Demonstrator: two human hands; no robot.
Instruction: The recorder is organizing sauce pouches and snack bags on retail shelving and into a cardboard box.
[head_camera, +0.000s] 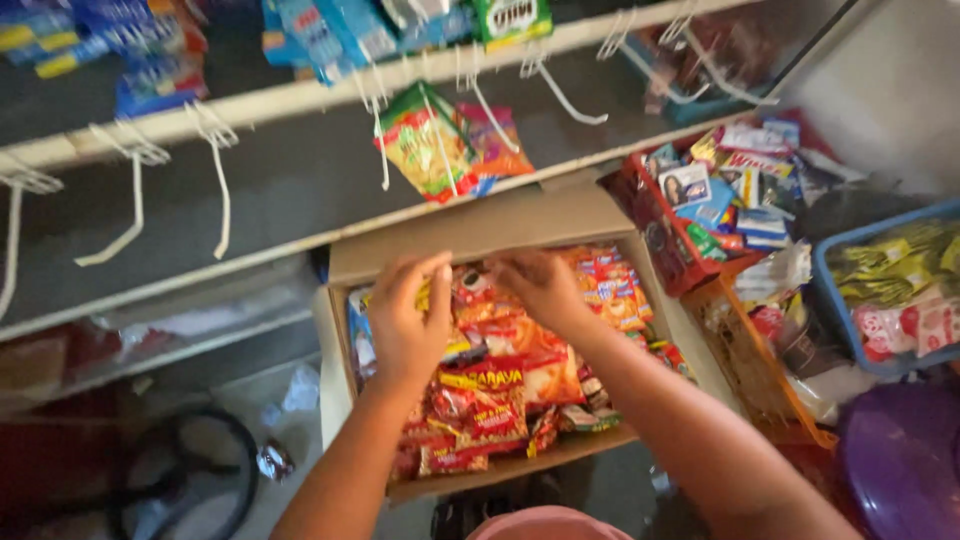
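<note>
An open cardboard box (470, 230) sits below me, filled with several red and orange snack packets (495, 385). My left hand (408, 318) reaches into the box's far left part, fingers curled over a packet. My right hand (540, 288) is beside it, fingers pinched on packets near the box's back edge. Whether either hand has a firm hold is blurred. Above the box, two snack bags (440, 150) hang from white hooks on a shelf rail.
White wire hooks (215, 150) hang bare along the rail at left. A red box of small packets (715, 195) stands at right, beside a blue crate (885, 290) of sachets and a purple lid (905, 455). A dark cable loop (185, 470) lies on the floor at left.
</note>
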